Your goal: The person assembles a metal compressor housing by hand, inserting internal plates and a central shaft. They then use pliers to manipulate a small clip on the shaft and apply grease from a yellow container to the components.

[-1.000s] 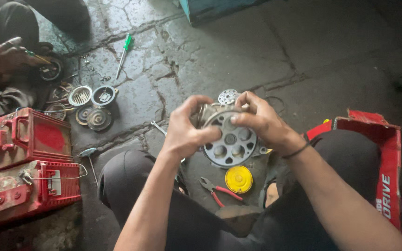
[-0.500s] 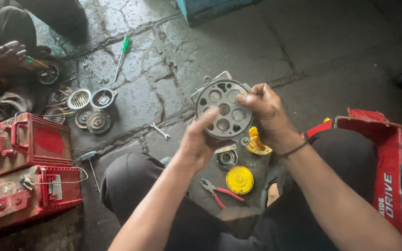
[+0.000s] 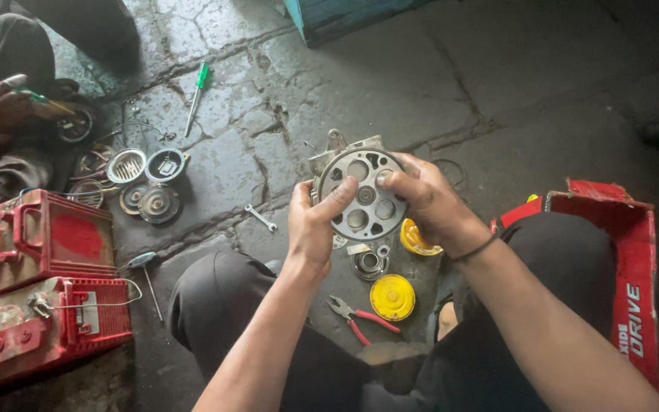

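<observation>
Hands close on a round metal plate [image 3: 363, 194] pierced with circular holes, which caps a grey metal housing held up above the cracked concrete floor [image 3: 497, 84]. The left hand [image 3: 313, 229] grips the lower left rim, fingers curled together and thumb laid across the plate's face; the right hand [image 3: 427, 200] clasps the right edge, fingers pressed together with the fingertips on the plate. Half a second ago the part sat higher and further from the body with the right hand wrapped over its top; now it has come down nearer the knees and the face tilts more squarely toward the camera. Below it lie a small metal ring part [image 3: 371, 261], a yellow disc [image 3: 392, 297], another yellow piece [image 3: 416, 239] just beside the right wrist, and red-handled pliers [image 3: 360, 319]. A small spanner [image 3: 259, 217] lies to the left. Further left sit round metal parts [image 3: 146, 183], two red battery cases [image 3: 36, 290] and a green-handled screwdriver [image 3: 197, 95]. Another person's hand [image 3: 1, 103] works at the far left.
</observation>
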